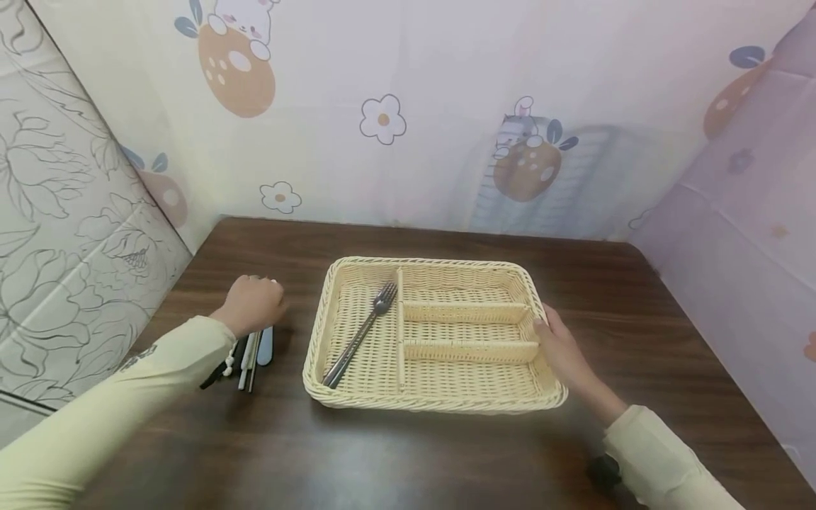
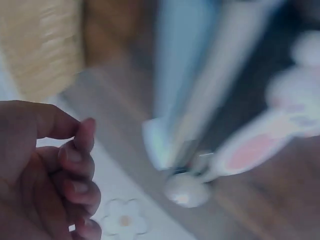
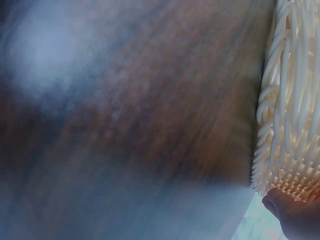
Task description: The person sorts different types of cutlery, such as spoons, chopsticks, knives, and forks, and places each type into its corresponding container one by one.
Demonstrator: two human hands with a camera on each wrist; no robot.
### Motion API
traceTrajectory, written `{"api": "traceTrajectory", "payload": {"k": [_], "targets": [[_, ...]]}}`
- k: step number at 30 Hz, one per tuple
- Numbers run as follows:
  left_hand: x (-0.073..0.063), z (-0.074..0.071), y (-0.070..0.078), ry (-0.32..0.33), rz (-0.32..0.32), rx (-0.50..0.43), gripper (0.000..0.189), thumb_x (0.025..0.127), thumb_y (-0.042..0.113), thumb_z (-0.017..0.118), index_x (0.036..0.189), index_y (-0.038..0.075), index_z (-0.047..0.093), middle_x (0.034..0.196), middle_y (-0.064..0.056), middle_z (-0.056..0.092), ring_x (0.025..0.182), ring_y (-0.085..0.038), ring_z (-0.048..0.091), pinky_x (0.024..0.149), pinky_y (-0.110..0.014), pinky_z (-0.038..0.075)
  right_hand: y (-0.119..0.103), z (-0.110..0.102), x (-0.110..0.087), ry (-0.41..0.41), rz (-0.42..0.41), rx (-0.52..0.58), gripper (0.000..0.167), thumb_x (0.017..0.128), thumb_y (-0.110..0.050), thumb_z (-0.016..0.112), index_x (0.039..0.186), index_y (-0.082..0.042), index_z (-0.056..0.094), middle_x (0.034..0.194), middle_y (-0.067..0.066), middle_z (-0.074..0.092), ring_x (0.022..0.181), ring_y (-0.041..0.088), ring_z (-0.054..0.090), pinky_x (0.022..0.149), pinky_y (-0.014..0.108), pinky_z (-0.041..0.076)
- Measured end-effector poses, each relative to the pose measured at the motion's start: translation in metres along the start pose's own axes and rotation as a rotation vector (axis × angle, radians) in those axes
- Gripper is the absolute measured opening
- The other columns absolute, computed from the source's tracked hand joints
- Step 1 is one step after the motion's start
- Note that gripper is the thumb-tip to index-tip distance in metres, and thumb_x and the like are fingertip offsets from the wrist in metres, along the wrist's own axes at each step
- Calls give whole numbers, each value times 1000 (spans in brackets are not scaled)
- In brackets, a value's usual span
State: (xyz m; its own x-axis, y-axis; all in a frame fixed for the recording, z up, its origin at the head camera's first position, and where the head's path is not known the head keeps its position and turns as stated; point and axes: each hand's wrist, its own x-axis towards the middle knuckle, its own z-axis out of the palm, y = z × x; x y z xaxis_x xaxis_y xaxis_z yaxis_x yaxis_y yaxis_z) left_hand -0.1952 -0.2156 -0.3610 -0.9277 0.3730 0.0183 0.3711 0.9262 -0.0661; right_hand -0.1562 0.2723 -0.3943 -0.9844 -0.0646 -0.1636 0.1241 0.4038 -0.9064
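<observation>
My left hand hovers over a bunch of cutlery at the left of the table, partly covering it. In the left wrist view its fingers are loosely bent with nothing between them, beside a light blue handle and a pink-and-white handled utensil, both blurred. My right hand grips the right end of a cream woven basket, thumb over the rim. Two dark forks lie almost overlapping, slanted, in the basket's tall left compartment.
Thin dividers split the basket's right side into three long compartments. A dark brown wooden table carries everything. Behind it hangs a patterned curtain, with more printed sheets at both sides.
</observation>
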Motion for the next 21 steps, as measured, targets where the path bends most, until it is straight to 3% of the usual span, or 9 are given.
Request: {"api": "traceTrajectory", "payload": {"k": [4,8,15,21], "targets": [[-7,22,-7,84,30,107,35,83,11,63,51,12,46,46,0,44,47,-19,47,50,-44,45,0,-1,-1,9,-6,14,57,104,-32,23,153,-9,3,141,32,30,105,39,55,82,46,51],[-10,34,-10,90,34,143,30,80,9,63,54,11,49,49,-2,47,48,-20,49,51,-45,44,0,1,-4,12,-4,33,56,105,-31,24,153,-9,5,142,32,30,109,40,53,85,47,49],[-7,37,-5,41,-25,125,29,80,8,60,54,9,49,50,-4,48,48,-20,49,50,-47,45,1,3,-3,19,-11,35,57,104,-33,25,153,-10,5,141,32,32,107,39,55,81,44,51],[0,36,0,-80,-103,64,27,85,9,56,58,8,53,55,-6,50,50,-21,52,49,-46,47,0,3,-2,30,-16,20,56,105,-30,24,152,-7,5,144,31,28,120,43,45,94,51,42]]}}
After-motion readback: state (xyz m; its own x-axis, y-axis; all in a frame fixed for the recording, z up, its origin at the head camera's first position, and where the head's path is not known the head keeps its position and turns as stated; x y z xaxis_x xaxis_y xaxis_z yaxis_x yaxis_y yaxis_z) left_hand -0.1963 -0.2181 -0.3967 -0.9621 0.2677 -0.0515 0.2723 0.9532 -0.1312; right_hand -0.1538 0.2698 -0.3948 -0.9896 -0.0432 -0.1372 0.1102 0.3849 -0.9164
